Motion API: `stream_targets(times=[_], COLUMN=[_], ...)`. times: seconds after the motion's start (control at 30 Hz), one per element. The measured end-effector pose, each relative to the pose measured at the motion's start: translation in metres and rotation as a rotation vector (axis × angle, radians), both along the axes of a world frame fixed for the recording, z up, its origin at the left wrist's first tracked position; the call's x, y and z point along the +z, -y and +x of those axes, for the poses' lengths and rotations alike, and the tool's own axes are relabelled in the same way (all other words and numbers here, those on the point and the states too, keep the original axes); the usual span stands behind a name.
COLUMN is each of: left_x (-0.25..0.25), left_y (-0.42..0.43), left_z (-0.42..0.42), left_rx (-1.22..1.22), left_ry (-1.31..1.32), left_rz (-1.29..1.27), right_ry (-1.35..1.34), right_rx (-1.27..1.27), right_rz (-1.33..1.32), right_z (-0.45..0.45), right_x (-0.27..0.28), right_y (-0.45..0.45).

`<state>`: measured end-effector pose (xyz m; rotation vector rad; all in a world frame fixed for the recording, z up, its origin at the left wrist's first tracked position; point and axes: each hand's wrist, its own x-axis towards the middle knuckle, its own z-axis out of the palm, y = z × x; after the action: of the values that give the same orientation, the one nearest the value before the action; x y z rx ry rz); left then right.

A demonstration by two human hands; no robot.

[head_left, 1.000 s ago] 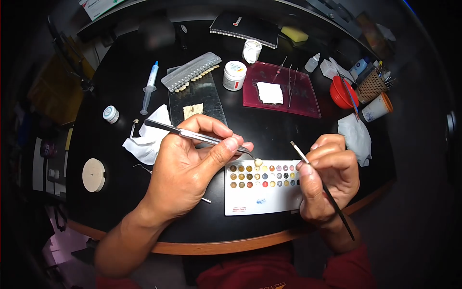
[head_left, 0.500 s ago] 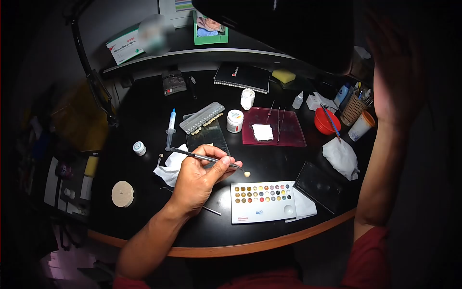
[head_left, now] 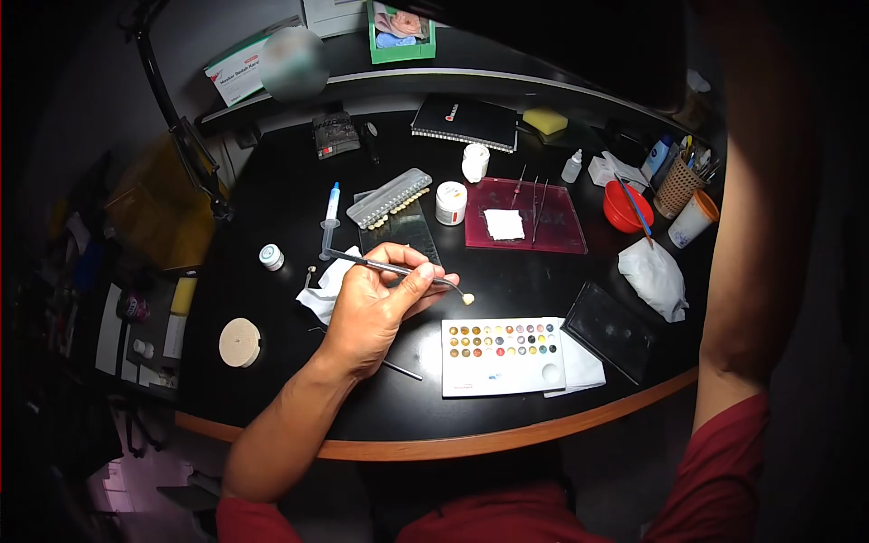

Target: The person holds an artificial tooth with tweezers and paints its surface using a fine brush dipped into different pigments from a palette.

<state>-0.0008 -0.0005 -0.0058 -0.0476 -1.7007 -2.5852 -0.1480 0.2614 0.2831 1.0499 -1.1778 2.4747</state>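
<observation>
"What can you read, starting at the left?"

"The mask box (head_left: 237,77) says 'Masker Bedah'. Nearer, past a beige disc (head_left: 240,342), the small jar (head_left: 272,256) has a label too tiny to make out."

"And the left hand?"

"The left hand (head_left: 371,308) pinches slim metal tweezers (head_left: 387,266) between thumb and fingers. Their bent tip bears a small cream-coloured piece (head_left: 468,300), which shows just beyond the far edge of the white palette (head_left: 516,385)."

"Any brands around there?"

"The larger jar (head_left: 451,204) has a red-patched label I can't read, and the black notebook (head_left: 466,125) a red mark with illegible lettering. The palette's red corner logo is too small. Faint letters on the plum plate (head_left: 561,235) seem to end in 'max'."

"The right hand?"

"The right forearm (head_left: 751,244) rises at the far right; the hand is out of sight up there, so I can't tell its state."

"What differs?"

"Half a second ago the right palm shows, spread, beside the dark overhead hood (head_left: 597,36); now that arm reaches higher. A second ago it holds a brush over the palette. The left grip is unchanged."
</observation>
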Motion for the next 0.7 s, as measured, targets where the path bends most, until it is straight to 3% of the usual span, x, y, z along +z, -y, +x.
stream_targets(times=[0.2,0.7], left_x=[0.000,0.000], left_y=[0.002,0.002], left_z=[0.000,0.001], left_rx=[-0.003,-0.067], left_ry=[-0.043,-0.163], left_rz=[0.009,-0.136], right_ry=[-0.134,-0.088], right_rx=[0.003,-0.097], right_rz=[0.123,0.206], right_z=[0.024,0.056], right_x=[0.017,-0.026], right_y=[-0.018,-0.021])
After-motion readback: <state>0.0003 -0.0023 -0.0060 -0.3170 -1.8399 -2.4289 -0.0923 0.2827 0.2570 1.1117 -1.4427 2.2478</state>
